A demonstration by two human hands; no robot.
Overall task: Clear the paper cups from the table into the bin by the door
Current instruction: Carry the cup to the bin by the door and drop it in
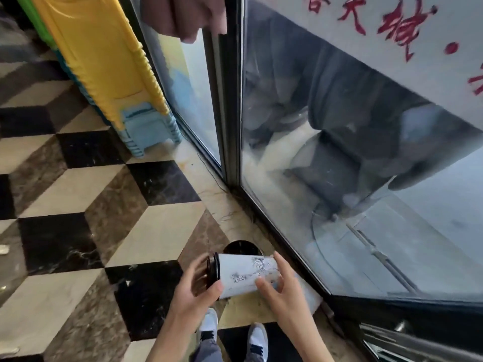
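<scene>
The floor of black, cream and brown marble tiles in a cube pattern (78, 205) filled the frame from 7 to 10 o'clock and lay open and unobstructed there. A glass door with a dark metal frame (339, 158) took up the side from 1 to 4 o'clock, its bottom rail running diagonally from centre toward 5 o'clock; red painted characters (400, 27) sat on the glass at 1 o'clock. A second glass panel (193, 100) stood just left of the frame post, and a hand of another person (193, 19) gripped that post at 12 o'clock. A stack of yellow, green and pale blue plastic stools (115, 74) leaned at 11 o'clock, its feet on the floor just beside the glass panel. A cream stone threshold strip (209, 189) ran along the door base.

Both forearms entered from 6 o'clock. The left hand (193, 286) was cupped over the lidded end of the cup, fingers curled around the lid edge. The right hand (277, 280) held the opposite end, thumb above and fingers below.

The white paper cup with grey printed artwork (245, 275) lay horizontally between the two hands at 6 o'clock, above the floor near the door rail. Its black plastic lid (215, 270) faced 9 o'clock. A dark round shape (241, 246) showed just behind the cup; what it was could not be told. Two grey-and-white shoes (257, 340) stood below the cup.
</scene>
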